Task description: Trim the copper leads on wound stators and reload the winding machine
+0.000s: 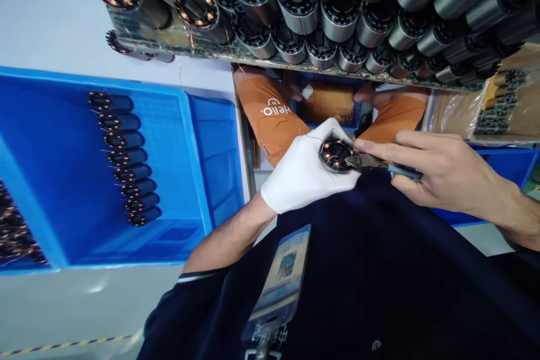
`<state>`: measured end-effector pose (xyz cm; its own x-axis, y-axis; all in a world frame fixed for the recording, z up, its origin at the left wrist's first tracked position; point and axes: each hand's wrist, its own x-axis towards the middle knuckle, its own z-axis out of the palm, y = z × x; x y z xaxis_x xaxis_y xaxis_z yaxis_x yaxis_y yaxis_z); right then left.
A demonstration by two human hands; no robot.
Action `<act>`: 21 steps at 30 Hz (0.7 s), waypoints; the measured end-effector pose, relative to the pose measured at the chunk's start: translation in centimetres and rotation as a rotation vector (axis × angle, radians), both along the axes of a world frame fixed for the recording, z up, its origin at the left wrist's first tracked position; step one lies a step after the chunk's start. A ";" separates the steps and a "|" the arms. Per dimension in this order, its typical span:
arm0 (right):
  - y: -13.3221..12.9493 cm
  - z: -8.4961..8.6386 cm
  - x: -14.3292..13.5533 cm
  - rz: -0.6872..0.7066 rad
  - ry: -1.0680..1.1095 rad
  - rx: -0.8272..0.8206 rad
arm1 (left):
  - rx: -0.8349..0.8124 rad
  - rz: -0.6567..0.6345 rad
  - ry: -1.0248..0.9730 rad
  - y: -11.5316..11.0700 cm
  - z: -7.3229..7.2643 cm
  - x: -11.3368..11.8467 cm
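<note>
My left hand point(310, 171), in a white glove, is wrapped round a motor stator point(336, 153), whose open end faces up and shows copper windings on black insulation. A thin loose wire curls out at its left side. Bare, my right hand point(439, 171) grips a pair of cutting pliers point(375, 163) with blue handles. The jaws of the pliers lie at the right rim of the stator, close to the windings. Whether a wire is between the jaws, I cannot tell.
Rows of metal stators point(337, 17) stand on a bench edge ahead, with several copper-wound ones point(196, 5) at its left. A blue crate point(169, 124) on the left holds a row of wound stators point(130, 171). A cardboard box point(455, 109) with stators stands at right.
</note>
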<state>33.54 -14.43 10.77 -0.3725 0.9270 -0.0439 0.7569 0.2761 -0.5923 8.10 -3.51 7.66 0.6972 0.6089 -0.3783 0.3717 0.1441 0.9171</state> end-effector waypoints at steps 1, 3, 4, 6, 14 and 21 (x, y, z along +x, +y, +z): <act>0.1 -0.1 -0.2 0.003 0.010 0.004 | 0.067 0.018 0.037 -0.1 0.0 0.1; 0.4 -0.1 -0.7 0.014 0.022 0.025 | 0.171 0.033 0.127 -0.3 0.3 0.3; 0.5 0.0 -0.9 0.015 0.011 0.028 | 0.204 0.029 0.174 -0.4 0.5 0.5; 0.6 0.3 -1.4 0.006 -0.039 0.020 | 0.245 0.019 0.245 -0.6 0.9 0.8; -0.7 0.5 -2.5 -0.019 -0.253 0.105 | 0.283 -0.031 0.307 -1.0 1.1 1.4; -0.8 0.2 -1.9 -0.031 -0.110 0.008 | 0.150 -0.081 0.276 -1.2 -0.1 1.6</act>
